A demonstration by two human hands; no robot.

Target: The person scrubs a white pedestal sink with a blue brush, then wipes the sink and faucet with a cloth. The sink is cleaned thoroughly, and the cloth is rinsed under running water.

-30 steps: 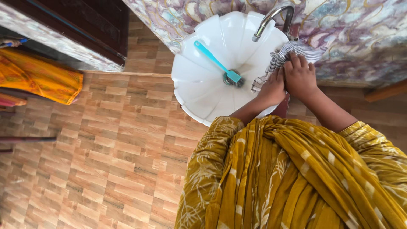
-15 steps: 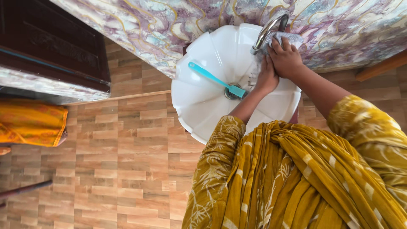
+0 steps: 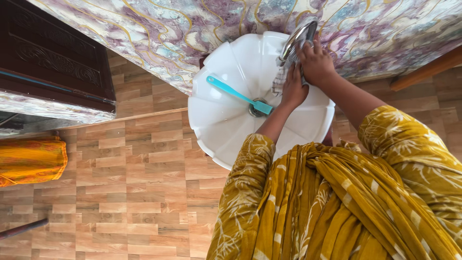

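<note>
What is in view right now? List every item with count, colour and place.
Basin: one, white, scalloped, against the wall.
Tap: one, silver, at the basin's back edge.
Cloth: one, grey-white checked, held against the tap.
Brush: one, teal, lying in the basin, head at the drain.
Wall: purple-marbled, behind the basin.
Cabinet: one, dark wood, upper left.
Fabric: orange, far left on the floor.
Left hand: on the cloth.
Right hand: on the cloth at the tap.

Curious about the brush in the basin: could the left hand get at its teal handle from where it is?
Probably yes: the left hand holds the checked cloth just above the brush, with nothing between them.
</note>
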